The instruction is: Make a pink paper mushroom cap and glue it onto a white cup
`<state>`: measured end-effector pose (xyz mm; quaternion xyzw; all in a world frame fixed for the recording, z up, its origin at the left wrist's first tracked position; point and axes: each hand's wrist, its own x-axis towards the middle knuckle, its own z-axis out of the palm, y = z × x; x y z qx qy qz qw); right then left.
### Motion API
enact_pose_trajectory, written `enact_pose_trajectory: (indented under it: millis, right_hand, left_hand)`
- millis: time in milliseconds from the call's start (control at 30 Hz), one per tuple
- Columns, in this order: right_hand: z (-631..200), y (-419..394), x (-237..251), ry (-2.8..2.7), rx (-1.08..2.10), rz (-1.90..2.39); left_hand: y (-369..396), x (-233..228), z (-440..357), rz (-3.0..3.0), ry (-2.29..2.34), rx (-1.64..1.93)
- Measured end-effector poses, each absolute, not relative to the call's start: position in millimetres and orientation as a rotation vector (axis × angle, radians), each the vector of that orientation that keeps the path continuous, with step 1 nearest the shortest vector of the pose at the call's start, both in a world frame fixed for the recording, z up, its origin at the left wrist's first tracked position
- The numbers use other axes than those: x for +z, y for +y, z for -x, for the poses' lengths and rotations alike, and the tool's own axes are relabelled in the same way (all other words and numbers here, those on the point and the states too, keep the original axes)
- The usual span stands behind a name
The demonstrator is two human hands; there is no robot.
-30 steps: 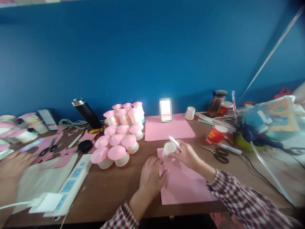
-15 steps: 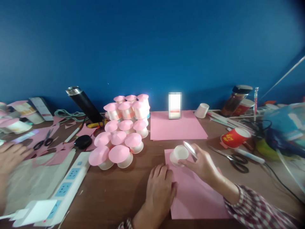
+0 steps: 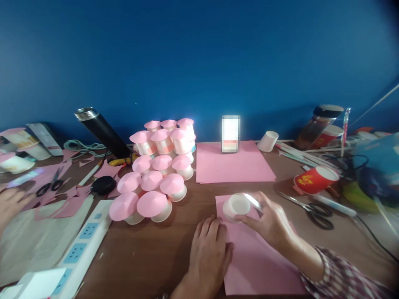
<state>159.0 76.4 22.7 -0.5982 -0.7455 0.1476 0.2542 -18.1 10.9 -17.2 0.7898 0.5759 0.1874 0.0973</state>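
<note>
On a sheet of pink paper (image 3: 264, 257) sits a round white paper cup or cup-like piece (image 3: 229, 211), its circular rim facing up. My right hand (image 3: 271, 220) is beside it, thumb touching its near edge and fingers closed around a slim white object (image 3: 252, 201) whose kind I cannot make out. Resting palm down, my left hand (image 3: 208, 251) lies across the table and the paper's left edge, fingers stretched forward and holding nothing.
Several white cups with pink cone tops (image 3: 152, 203) stand left of centre. Scissors (image 3: 319, 214) and a red paper cup (image 3: 316, 180) lie right. A power strip (image 3: 79, 241), black flask (image 3: 102, 133) and another person's hand (image 3: 12, 203) are left. More pink paper (image 3: 218, 168) lies behind.
The view has shifted slightly. My right hand has lowered a little beside the white piece, and the slim white object is closer to its rim. My left hand stays in place.
</note>
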Motion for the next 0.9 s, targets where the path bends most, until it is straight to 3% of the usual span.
enact_pose_trajectory:
  millis: [300,667,900]
  right_hand:
    - [-161,77,14,-1.979,0.464,1.629]
    - [-160,76,10,-1.93,0.555,1.607]
    - [-194,75,3,-1.687,0.735,1.181]
  left_hand:
    - [16,14,13,-2.465,1.665,0.794]
    - [29,5,1,-2.555,1.5,0.67]
    - [27,-1,-4,-2.722,1.546,0.617]
